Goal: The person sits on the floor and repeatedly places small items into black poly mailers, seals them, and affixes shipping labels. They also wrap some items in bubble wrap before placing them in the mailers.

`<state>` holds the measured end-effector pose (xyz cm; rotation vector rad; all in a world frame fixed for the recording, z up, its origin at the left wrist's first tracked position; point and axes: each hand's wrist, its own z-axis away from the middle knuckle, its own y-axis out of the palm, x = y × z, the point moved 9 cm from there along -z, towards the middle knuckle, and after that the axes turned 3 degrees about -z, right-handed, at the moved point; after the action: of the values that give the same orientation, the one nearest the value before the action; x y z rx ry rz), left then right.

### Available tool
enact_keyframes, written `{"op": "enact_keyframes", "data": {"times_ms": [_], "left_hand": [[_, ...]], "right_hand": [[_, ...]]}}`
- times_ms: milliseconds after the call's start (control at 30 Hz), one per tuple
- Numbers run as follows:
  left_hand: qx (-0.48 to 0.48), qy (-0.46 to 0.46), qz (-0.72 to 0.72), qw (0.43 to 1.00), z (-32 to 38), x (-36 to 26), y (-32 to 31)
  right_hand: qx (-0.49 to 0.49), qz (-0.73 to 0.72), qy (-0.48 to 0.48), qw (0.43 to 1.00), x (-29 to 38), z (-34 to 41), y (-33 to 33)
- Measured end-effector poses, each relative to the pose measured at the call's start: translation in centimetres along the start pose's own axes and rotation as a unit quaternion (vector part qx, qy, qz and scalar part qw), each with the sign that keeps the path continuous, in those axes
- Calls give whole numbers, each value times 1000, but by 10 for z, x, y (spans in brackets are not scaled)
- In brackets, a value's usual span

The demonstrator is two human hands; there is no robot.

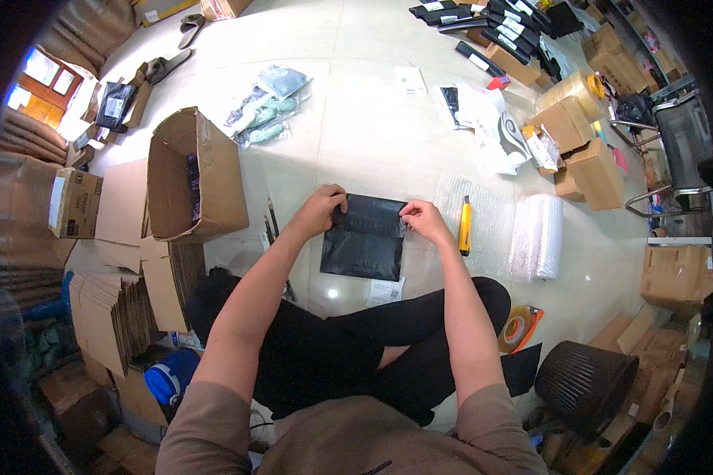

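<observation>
A black plastic mailing bag [363,243] lies flat on the tiled floor in front of my crossed legs. My left hand [321,211] pinches its upper left corner, and my right hand [423,218] grips its upper right edge between thumb and fingers. Just below the bag, partly under its lower edge, is a white printed label [385,292]. To the right of my right hand a yellow utility knife [465,228] rests on a sheet of bubble wrap [492,219]. Dark pencils or pens [272,218] lie left of my left hand.
An open cardboard box [223,178] stands at left, above stacked flattened cartons [104,314]. Clear-bagged items [270,107] lie ahead. A bubble wrap roll [538,237], cardboard boxes [594,172] and a chair [683,142] are at right. Tape [516,329] and a dark basket [585,383] sit near my right knee.
</observation>
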<state>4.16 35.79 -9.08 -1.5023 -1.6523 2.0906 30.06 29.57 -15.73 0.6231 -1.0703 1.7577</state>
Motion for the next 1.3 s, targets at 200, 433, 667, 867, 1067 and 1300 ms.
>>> {"op": "enact_keyframes", "data": {"times_ms": [200, 433, 667, 867, 1067, 1300], "left_hand": [[-9, 11, -190, 982, 8, -7, -3], [60, -63, -156, 984, 21, -61, 40], [45, -70, -248, 965, -9, -42, 58], [72, -54, -259, 962, -21, -50, 62], [-39, -61, -131, 989, -4, -95, 26], [69, -133, 172, 974, 53, -112, 55]], "right_hand": [[-90, 132, -161, 974, 36, 24, 5], [51, 317, -42, 946, 35, 79, 54], [-25, 409, -110, 905, 36, 148, 92], [-19, 413, -140, 900, 30, 145, 100], [-9, 417, -134, 899, 25, 141, 95], [-26, 269, -172, 947, 53, 141, 62]]}}
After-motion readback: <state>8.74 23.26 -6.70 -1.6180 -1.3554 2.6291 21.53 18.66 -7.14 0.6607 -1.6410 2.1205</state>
